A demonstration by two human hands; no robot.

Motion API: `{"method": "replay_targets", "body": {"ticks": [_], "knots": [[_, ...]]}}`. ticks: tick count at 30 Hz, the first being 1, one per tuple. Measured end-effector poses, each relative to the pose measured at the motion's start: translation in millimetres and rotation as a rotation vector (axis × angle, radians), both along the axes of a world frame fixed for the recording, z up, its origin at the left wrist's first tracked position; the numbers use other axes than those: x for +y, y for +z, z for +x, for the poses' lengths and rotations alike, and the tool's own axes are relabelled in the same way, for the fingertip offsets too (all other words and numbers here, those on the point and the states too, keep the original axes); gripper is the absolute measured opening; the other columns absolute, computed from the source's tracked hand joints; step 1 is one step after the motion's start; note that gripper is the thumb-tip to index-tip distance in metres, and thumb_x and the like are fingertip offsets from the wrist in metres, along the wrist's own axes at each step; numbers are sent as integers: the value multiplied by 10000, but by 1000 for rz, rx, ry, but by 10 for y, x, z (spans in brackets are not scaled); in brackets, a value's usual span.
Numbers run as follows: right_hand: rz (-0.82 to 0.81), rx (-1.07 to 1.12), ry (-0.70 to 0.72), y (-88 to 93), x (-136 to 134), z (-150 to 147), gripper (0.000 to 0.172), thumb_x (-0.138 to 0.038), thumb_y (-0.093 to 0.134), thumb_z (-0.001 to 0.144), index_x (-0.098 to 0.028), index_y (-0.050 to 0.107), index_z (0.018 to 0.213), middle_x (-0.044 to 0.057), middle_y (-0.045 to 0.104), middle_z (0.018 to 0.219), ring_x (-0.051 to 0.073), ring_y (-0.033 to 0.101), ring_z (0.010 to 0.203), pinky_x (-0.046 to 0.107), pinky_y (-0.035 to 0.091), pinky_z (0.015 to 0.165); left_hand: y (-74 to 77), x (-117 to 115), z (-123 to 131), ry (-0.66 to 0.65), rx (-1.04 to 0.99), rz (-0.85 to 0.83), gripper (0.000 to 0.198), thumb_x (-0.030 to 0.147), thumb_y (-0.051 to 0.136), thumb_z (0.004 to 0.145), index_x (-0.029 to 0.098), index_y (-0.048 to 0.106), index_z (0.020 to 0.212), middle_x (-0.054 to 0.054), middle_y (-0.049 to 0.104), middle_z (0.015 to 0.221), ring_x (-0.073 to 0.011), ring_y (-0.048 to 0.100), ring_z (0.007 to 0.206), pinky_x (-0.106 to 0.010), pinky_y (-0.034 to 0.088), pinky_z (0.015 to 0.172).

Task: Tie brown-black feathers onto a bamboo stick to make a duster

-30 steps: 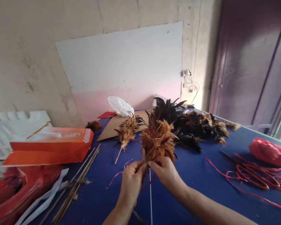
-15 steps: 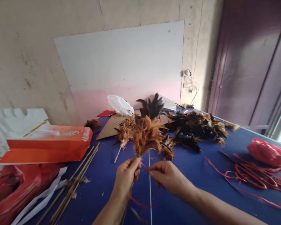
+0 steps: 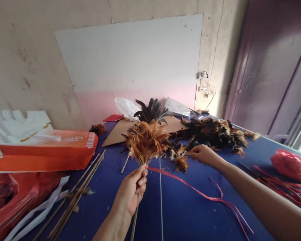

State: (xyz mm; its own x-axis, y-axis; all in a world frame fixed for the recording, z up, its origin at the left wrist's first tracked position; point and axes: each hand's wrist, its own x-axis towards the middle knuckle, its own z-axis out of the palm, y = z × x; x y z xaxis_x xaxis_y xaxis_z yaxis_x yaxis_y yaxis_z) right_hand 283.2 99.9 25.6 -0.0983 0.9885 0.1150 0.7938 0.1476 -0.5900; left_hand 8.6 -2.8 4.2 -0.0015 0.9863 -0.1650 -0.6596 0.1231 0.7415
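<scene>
My left hand is wrapped round the thin stick of a feather duster, just under its head. Brown feathers fan out above the fist, with black feathers at the tip. From the binding at the feather base a red plastic string trails loose to the right and splits at its end. My right hand reaches forward over the table, its fingers pinched together beside a small clump of brown feathers. Whatever lies between those fingertips is too small to make out.
A large pile of black and brown feathers lies behind my right hand. At right are a red string bundle and loose coils. Thin sticks, an orange box and red plastic are at left. Cardboard lies behind the duster.
My right hand has let go of the red string and moved forward and right to the feathers. The string now hangs to the right. My left hand still grips the duster, slightly further left.
</scene>
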Motion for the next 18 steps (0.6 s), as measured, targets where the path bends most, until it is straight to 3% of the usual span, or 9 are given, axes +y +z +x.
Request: {"method": "replay_targets", "body": {"ticks": [6,13,18], "knots": [[-33,-43,-191,-240,454,-433,151,-240,566,649,-137,669,611,61,628,600,172,599,641,217,402,543,-26,32,-25,15,28,16,126,167,564,804,86,593,713,15,474,627,21,254,372,-89,182,303],[-73,-26,-370,-341,587,-545,241,-321,624,601,-122,659,732,179,655,858,304,610,870,353,450,699,-41,46,-33,-16,14,3,142,185,604,778,96,565,675,16,466,617,22,253,374,-86,176,300],[-86,160,-389,-417,644,-462,109,-208,660,531,-133,597,580,134,630,661,267,617,747,297,435,589,-7,43,-30,18,-49,-18,163,124,503,836,88,556,686,13,464,626,23,272,369,-81,192,295]]}}
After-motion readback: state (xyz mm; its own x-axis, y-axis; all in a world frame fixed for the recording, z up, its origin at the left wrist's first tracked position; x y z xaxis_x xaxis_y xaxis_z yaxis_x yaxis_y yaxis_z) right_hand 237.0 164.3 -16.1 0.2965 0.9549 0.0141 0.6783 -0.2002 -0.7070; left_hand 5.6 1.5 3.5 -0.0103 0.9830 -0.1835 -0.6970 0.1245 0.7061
